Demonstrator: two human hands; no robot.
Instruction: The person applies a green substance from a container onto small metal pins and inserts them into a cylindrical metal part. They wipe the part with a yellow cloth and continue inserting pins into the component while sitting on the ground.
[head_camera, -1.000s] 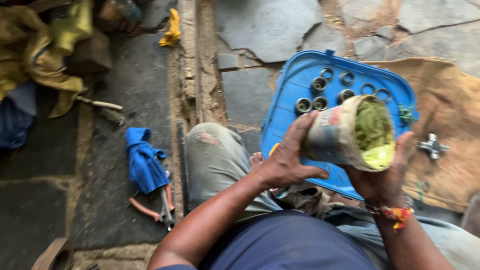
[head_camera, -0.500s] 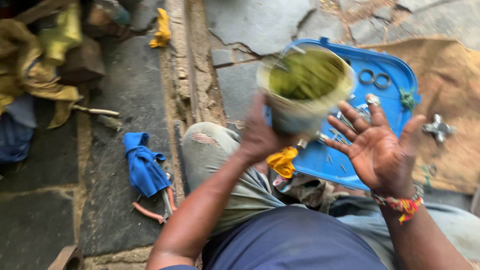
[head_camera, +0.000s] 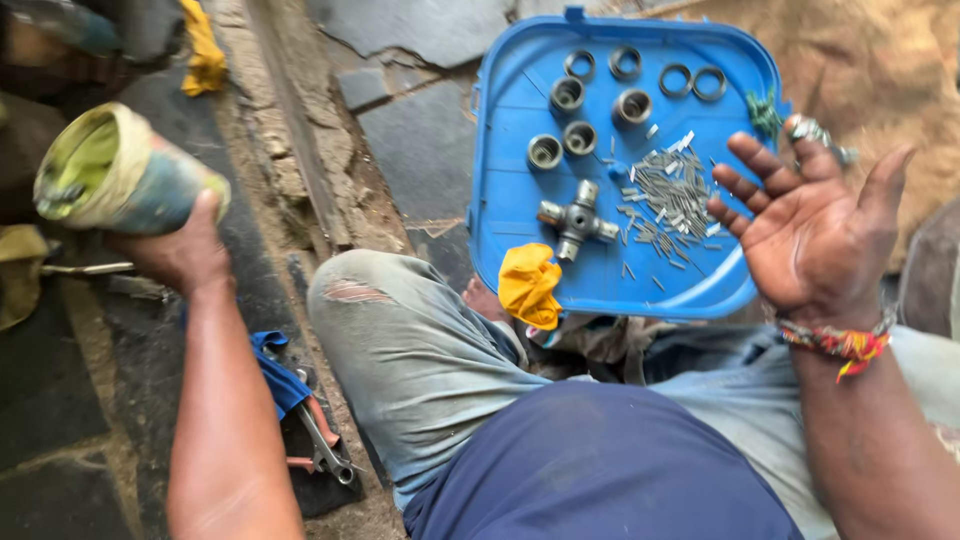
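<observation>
One grease tub (head_camera: 125, 175) is gripped in the left hand (head_camera: 175, 250), arm stretched far left over the stone floor. The right hand (head_camera: 815, 225) hovers palm-up, fingers spread and released, just right of one blue tray (head_camera: 510, 160) holding four bearing cups (head_camera: 567, 95), four rings (head_camera: 690, 82), one cross-shaped joint (head_camera: 578, 220) and loose needle rollers (head_camera: 665, 195).

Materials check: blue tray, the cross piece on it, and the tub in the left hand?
Tray: looks like moulded plastic, glossy blue, with rounded rim and corners.
Cross piece: apparently steel, grey and dull, machined round ends.
Tub in the left hand: probably plastic or coated card; the wall is smeared and blurred, with a pale liner folded over the rim and greenish paste inside.
</observation>
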